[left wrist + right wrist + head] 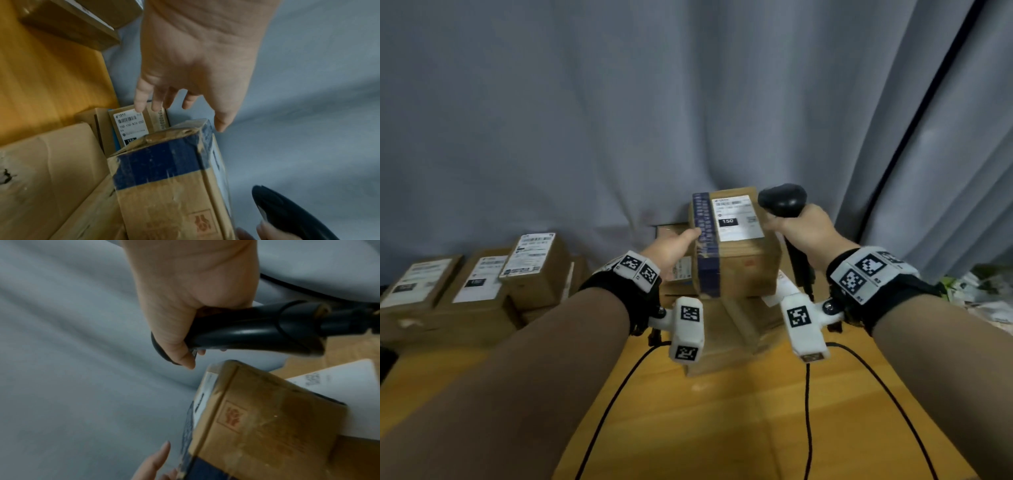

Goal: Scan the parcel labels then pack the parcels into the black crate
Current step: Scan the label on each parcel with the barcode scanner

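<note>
Here, left hand (671, 248) fingers (156, 100) spread beside taped parcel (736, 250), right hand (808, 229) gripping scanner (782, 200), label print seemingly blurred.

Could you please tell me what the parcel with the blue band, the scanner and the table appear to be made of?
Parcel: apparently brown corrugated cardboard, matte, creased at its corners, wrapped in glossy blue tape with a white paper label.
Scanner, held in the right hand: likely black moulded plastic, smooth with soft highlights.
Table: looks like yellowish wood or wood-look laminate; faint grain shows.

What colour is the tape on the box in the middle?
Dark blue tape with tiny pale print, wrapped around the brown box. Best seen from the head view.
</note>
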Tool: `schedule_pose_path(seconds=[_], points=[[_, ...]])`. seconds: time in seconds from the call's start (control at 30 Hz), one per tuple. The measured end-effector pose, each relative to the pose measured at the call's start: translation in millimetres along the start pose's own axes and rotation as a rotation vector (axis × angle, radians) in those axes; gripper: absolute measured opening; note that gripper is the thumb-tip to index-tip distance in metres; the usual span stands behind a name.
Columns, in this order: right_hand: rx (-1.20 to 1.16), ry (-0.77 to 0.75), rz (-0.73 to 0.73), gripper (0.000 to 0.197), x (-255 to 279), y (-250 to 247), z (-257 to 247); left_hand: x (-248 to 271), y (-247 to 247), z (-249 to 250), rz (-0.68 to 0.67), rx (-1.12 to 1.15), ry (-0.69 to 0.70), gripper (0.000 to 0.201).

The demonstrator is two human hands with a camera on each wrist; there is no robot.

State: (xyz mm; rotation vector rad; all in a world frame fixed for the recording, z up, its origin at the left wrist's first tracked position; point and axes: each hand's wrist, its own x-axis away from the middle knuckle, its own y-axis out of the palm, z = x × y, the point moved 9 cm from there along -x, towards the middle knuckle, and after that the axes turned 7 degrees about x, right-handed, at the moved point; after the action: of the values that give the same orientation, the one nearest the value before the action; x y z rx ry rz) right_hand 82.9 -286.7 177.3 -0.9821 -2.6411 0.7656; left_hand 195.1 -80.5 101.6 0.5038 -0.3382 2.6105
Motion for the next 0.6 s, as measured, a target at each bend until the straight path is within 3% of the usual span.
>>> schedule_pose_path(seconds=[0.1,0.23,0.3,0.47,0.6], points=[[-0.078,0.060,-0.050,0.021,-5,2,28,-9,8,-21,-0.003,-0.017,-0.112,0.095],[-0.233,0.125,-0.121,0.019,-2,14,57,-5,29,-40,-0.057,0.183,-0.188,0.077],[-0.293,0.127,-0.118,0.020,2,17,63,-1,32,-37,-0.032,0.274,-0.139,0.055],[-0.406,0.105,-0.169,0.016,7,23,59,11,16,-21,0.064,0.396,-0.055,0.037],[-0.442,0.042,-0.236,0.020,10,36,42,18,-12,-10,0.124,0.421,0.071,0.060]])
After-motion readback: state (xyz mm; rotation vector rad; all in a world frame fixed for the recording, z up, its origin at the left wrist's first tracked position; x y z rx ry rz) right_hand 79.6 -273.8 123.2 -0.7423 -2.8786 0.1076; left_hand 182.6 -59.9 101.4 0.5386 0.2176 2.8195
